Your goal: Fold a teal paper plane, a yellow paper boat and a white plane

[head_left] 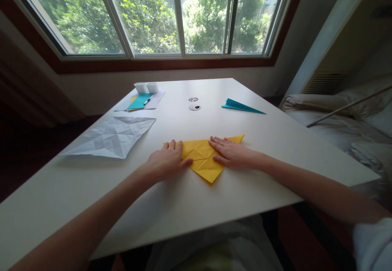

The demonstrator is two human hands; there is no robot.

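Note:
A yellow sheet of paper [203, 159], folded into a downward-pointing triangle with visible creases, lies flat on the white table [196, 205]. My left hand [168, 162] rests palm down on its left part, fingers together and stretched toward the far edge. My right hand [231, 152] lies flat on its right part, fingers pointing left. Both hands press the paper against the table; neither grips it.
A creased white sheet [112, 137] lies to the left. A folded teal paper [241, 106] sits at the far right. At the far left are papers with a teal sheet [140, 101], a pen and two white cups [146, 87]. A bed [346, 128] stands right of the table.

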